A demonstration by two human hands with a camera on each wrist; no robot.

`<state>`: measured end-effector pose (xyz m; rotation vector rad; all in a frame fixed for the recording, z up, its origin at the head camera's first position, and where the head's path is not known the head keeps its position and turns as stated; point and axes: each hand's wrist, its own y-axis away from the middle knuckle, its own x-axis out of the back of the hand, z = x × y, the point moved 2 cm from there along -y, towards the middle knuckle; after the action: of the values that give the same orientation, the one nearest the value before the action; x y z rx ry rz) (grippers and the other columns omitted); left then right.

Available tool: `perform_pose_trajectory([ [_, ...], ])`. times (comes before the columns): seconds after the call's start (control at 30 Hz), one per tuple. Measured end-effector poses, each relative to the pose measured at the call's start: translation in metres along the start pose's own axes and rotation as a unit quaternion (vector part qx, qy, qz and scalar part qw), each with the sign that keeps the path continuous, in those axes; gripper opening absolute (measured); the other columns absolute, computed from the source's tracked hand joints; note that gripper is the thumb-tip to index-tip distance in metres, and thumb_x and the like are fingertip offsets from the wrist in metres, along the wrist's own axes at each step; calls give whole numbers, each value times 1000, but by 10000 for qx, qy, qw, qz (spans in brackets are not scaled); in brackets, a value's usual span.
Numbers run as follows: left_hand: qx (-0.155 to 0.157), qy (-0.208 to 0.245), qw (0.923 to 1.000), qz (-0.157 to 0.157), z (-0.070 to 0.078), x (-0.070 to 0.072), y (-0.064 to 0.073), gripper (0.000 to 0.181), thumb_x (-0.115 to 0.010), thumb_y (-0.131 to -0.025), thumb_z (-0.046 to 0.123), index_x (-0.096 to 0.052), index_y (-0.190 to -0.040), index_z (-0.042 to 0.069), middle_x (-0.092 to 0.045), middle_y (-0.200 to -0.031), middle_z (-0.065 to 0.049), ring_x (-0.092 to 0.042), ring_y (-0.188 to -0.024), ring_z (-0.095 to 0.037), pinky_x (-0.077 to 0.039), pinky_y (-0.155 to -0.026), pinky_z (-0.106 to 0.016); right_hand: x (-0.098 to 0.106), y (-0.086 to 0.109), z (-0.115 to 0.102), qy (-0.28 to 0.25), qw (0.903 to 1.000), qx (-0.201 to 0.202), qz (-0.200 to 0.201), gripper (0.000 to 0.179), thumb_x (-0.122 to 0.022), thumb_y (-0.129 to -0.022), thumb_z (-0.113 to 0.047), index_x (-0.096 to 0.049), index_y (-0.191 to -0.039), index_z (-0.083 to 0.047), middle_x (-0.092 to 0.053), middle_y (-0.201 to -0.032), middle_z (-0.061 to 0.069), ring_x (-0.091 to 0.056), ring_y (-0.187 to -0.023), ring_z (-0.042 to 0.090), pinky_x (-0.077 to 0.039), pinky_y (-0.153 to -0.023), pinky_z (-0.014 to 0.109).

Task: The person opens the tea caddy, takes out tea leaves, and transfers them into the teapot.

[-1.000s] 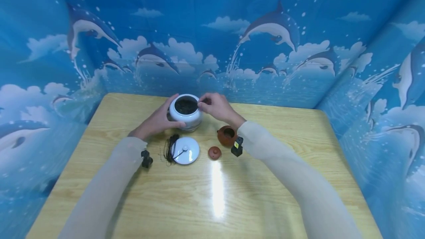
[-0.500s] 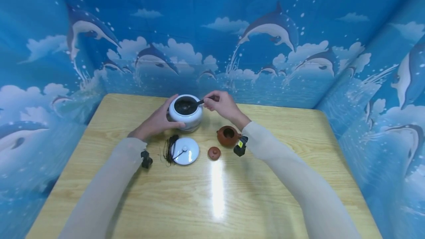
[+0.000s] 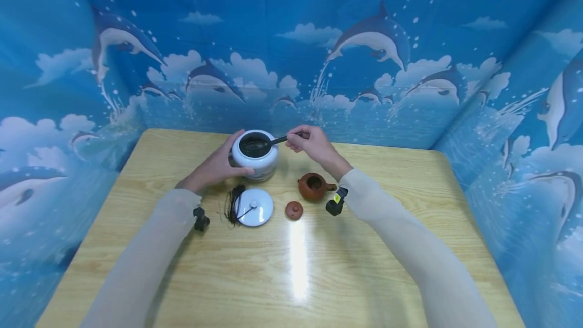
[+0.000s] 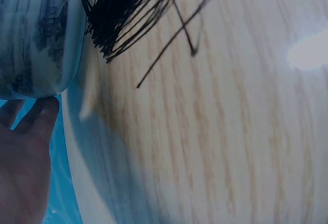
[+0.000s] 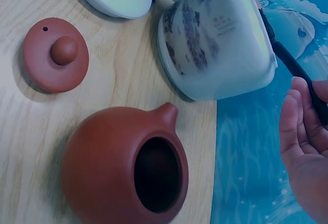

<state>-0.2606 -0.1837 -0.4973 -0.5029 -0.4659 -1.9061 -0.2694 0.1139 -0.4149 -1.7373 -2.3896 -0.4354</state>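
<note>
Near the table's back edge stands a white lidless ceramic jar (image 3: 265, 167) with dark loose contents, probably tea leaves. My left hand (image 3: 217, 167) grips its left side, thumb across the front; the left wrist view shows only some fingers (image 4: 45, 114) against the jar. To the right, my right hand (image 3: 319, 147) pinches the handle of a black spoon (image 3: 280, 140), whose far end dips into the jar mouth. That handle (image 5: 294, 65) slants out over the rim in the right wrist view. The spoon's bowl is mostly hidden inside the jar.
A brown clay teapot (image 3: 308, 192) stands uncovered below my right wrist, its small lid (image 3: 294, 210) beside it. The jar's white lid (image 3: 261, 216) lies in front of the jar, with a black stringy bundle (image 3: 235, 202) at its left. A dolphin-print curtain (image 3: 291, 54) hangs behind.
My right hand has drawn back rightwards from the jar mouth, so more of the black spoon's handle shows. The left hand and jar have stayed put.
</note>
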Motion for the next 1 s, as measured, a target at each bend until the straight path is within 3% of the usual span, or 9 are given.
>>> perform_pose_trajectory([
  [0.3,-19,-15,10000,-3,0,0,1,133,-95,-80,58,-7,-177,37,-13,-184,-5,-17,-169,-39,-15,-133,-74,21,8,-3,31,9999,41,119,30,-65,-112,-27,-72,-131,-5,-78,-114,14,-75,-98,18,-66,-93,36],
  [0.53,-10,-28,10000,2,1,-1,0,132,-95,-80,58,-7,-176,37,-13,-185,-5,-17,-169,-38,-16,-133,-73,45,22,-1,8,9996,20,274,34,-65,-112,-27,-70,-135,-3,-78,-112,10,-75,-99,16,-65,-93,33],
  [0.83,-24,-31,10000,4,1,-1,0,131,-94,-81,57,-6,-176,39,-13,-185,-4,-17,-170,-38,-15,-133,-73,75,43,7,282,9987,-69,419,42,-65,-112,-33,-67,-142,-3,-76,-123,17,-74,-102,15,-64,-94,30],
  [1.0,-21,-7,10000,9,0,-1,0,132,-95,-80,58,-7,-176,37,-13,-185,-4,-17,-169,-38,-15,-133,-74,88,55,14,411,9977,-108,523,44,-65,-112,-36,-66,-142,-4,-77,-123,15,-74,-102,15,-64,-93,28],
])
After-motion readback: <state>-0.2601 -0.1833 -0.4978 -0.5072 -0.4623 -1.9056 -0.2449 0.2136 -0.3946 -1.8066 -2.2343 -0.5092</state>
